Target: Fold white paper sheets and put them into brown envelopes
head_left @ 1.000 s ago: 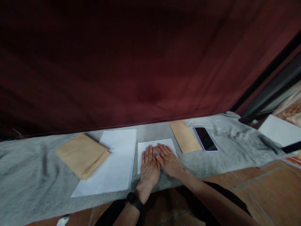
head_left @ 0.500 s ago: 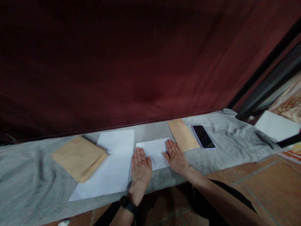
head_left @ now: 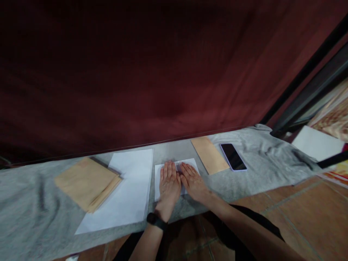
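A small folded white sheet (head_left: 158, 173) lies on the grey cloth (head_left: 32, 210) in front of me. My left hand (head_left: 169, 185) rests flat on its middle, fingers stretched out, with a dark watch (head_left: 157, 220) on the wrist. My right hand (head_left: 193, 183) lies flat beside it on the sheet's right half, fingers extended. The two hands nearly touch.
A stack of white paper (head_left: 127, 192) lies left of the sheet, with a pile of brown envelopes (head_left: 85, 181) further left. One brown envelope (head_left: 209, 154) and a black phone (head_left: 233, 156) lie to the right. A dark red curtain (head_left: 152, 72) hangs behind. Tiled floor (head_left: 304, 210) shows at right.
Half a second ago my hands were spread apart at the sheet's two edges; now both have come back together over its middle.
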Demonstrator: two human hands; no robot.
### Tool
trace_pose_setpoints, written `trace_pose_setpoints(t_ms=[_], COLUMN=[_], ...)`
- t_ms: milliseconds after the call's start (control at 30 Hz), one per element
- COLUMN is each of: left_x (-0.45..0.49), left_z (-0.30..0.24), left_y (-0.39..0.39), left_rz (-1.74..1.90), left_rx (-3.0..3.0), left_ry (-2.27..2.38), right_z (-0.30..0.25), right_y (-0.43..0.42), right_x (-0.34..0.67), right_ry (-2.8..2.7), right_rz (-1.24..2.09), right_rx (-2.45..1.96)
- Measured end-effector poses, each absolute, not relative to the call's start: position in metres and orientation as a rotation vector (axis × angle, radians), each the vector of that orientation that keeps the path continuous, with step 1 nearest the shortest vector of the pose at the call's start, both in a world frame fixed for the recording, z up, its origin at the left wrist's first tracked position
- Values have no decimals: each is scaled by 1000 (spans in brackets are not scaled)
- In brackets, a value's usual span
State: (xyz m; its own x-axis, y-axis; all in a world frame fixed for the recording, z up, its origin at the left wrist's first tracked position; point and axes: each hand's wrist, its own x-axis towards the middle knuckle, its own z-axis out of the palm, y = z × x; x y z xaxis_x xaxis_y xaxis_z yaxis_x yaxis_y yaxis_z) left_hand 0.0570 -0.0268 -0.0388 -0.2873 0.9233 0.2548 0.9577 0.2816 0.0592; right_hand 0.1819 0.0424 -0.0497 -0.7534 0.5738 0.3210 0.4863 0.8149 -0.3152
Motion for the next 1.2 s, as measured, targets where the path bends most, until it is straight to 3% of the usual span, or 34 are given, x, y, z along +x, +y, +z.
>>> trace_pose_setpoints(t_ms=[800,1200], left_x=[47,84], left_z=[-45,-47], left_y=[-59,-87], left_rz=[-387,-321], left_rx=[-1555,-1937], left_ry=[-2430,-2400], right_z=[-67,-55], right_y=[59,10], right_x=[195,218], right_ry=[-2514,-2745], right_rz=[72,327], right_rx=[-996,-586])
